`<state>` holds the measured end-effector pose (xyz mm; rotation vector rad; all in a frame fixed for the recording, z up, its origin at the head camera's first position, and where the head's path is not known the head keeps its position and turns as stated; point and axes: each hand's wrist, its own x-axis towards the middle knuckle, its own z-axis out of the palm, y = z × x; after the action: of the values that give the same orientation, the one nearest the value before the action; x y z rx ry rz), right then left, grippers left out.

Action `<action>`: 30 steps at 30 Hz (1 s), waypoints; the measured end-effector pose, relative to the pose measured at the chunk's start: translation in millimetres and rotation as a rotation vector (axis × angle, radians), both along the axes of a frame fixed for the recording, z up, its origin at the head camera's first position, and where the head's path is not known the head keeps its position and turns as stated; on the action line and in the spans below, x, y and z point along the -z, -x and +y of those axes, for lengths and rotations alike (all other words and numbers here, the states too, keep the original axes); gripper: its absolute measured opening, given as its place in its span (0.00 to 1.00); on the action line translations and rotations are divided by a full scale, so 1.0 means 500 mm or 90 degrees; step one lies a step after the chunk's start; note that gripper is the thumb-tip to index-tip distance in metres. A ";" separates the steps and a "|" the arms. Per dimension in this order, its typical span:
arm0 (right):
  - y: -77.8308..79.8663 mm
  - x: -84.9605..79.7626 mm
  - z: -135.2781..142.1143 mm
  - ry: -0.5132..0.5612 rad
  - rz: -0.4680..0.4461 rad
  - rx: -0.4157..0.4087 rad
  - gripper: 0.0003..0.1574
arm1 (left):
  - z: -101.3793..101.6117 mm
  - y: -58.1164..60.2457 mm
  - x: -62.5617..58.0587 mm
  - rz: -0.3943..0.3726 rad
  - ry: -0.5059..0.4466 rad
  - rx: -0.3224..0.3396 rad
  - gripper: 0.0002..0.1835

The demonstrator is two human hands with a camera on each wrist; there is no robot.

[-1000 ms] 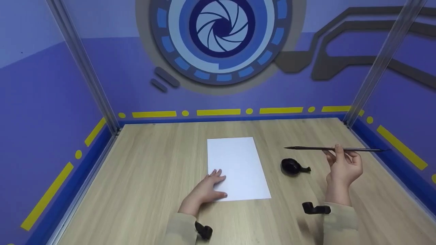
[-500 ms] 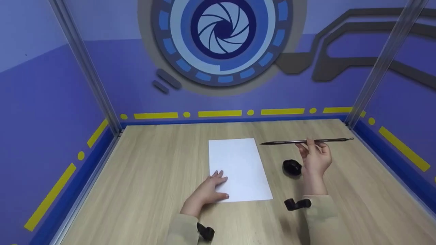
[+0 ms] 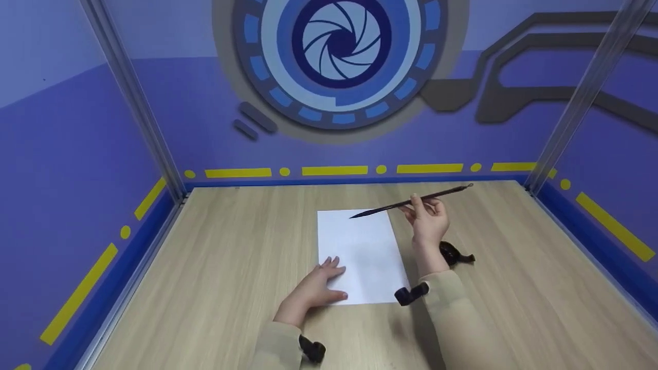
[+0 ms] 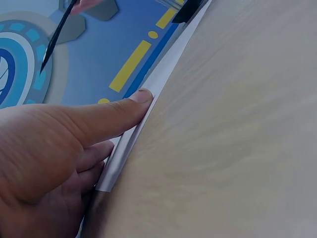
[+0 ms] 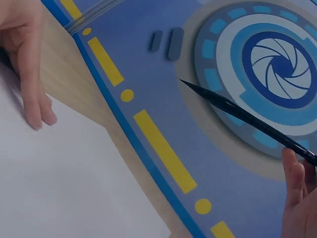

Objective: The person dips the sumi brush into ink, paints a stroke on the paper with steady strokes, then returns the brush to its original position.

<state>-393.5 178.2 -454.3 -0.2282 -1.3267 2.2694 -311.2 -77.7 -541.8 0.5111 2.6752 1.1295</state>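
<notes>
A white sheet of paper point(image 3: 365, 252) lies on the wooden table. My left hand point(image 3: 318, 285) rests on its lower left edge, fingers spread; in the left wrist view the thumb point(image 4: 141, 96) lies flat on the paper's near edge. My right hand point(image 3: 431, 222) pinches a dark writing brush point(image 3: 396, 204) by the middle of its handle, above the paper's upper right. The brush is tilted, its pointed black tip to the left and lower than its looped end. In the right wrist view the brush point(image 5: 233, 110) stands clear of the paper.
A small black dish with a short handle point(image 3: 452, 254) sits right of the paper, partly hidden behind the right wrist. Purple panels with yellow marks point(image 3: 334, 170) bound the wooden table point(image 3: 231, 246) at the back and both sides.
The right hand has moved left with the brush, from beyond the black dish to over the paper, and the brush has gone from level to tilted. The left hand has stayed on the paper.
</notes>
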 end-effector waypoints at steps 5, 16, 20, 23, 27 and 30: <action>0.023 0.017 -0.047 -0.022 -0.011 -0.004 0.11 | 0.000 0.001 0.002 0.007 0.005 0.005 0.37; 0.041 0.058 -0.127 -0.141 -0.033 -0.007 0.10 | -0.007 0.002 0.000 0.031 -0.005 0.035 0.37; 0.044 0.072 -0.145 -0.155 -0.031 -0.012 0.09 | -0.007 0.003 0.001 0.043 0.002 0.040 0.36; 0.046 0.081 -0.154 -0.164 -0.032 -0.012 0.09 | -0.006 0.004 0.001 0.056 0.010 0.046 0.36; 0.049 0.091 -0.162 -0.171 -0.037 -0.013 0.09 | -0.006 0.004 0.000 0.055 0.014 0.045 0.37; 0.050 0.095 -0.167 -0.177 -0.038 -0.014 0.10 | -0.007 0.004 0.000 0.050 0.017 0.042 0.37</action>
<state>-418.2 94.8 -501.6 -0.1855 -1.6633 2.0783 -313.0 -80.9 -541.7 0.6462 2.7139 1.0771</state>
